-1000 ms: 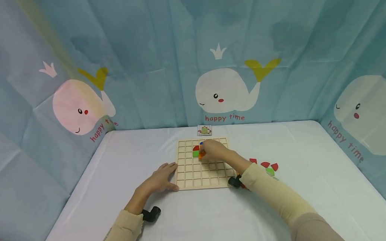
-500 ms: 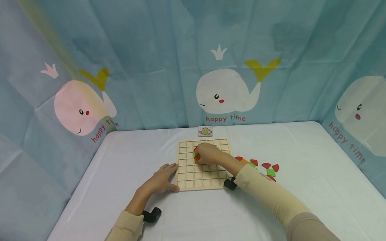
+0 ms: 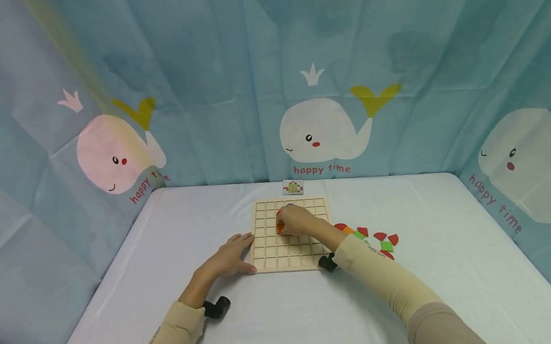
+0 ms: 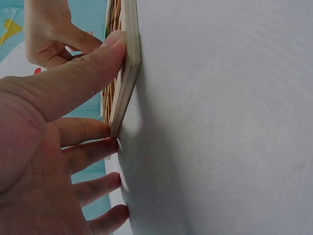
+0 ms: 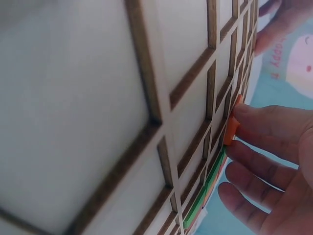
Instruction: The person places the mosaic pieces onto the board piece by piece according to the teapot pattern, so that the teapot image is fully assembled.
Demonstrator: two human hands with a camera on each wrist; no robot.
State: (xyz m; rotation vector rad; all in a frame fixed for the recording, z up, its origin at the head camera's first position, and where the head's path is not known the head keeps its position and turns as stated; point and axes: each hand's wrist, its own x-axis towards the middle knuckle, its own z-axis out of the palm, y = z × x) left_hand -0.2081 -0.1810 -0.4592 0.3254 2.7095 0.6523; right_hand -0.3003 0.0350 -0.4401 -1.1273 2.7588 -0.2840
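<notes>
The left hand (image 3: pixel 230 255) lay with its fingers spread and nearly straight along the side of a pale, wood-like board (image 3: pixel 288 252), its thumb resting on the near corner and 2 fingertips touching the edge. Beside that thumb, the edge looked plain and smooth, with a thin line running along it. The board was squarish and flat, ruled by thin raised strips into a grid of small square compartments, which spread between the 2 hands and under the right.

The right hand (image 3: pixel 295 221) reached over the board's farther half and pinched a smooth, glossy orange piece (image 5: pixel 231 128) between thumb and finger, down at the grid; the fingers hid its full outline. Its other fingers were loosely bent. Just beside those fingertips a flat green piece (image 5: pixel 198 200) sat in the grid, and a bit of a red piece (image 3: pixel 279 213) showed past the knuckles.

To the right of the right hand's wrist lay loose flat pieces: red wedges with curved sides (image 3: pixel 380 236), a green four-sided piece (image 3: pixel 387 246) and an orange piece partly covered by its neighbours (image 3: pixel 348 230). Beyond the right hand, past the board's far edge, was a small rectangular card (image 3: pixel 293 187) with a coloured pattern. White cloth (image 3: pixel 229 335) with soft creases spread beneath the hands.
</notes>
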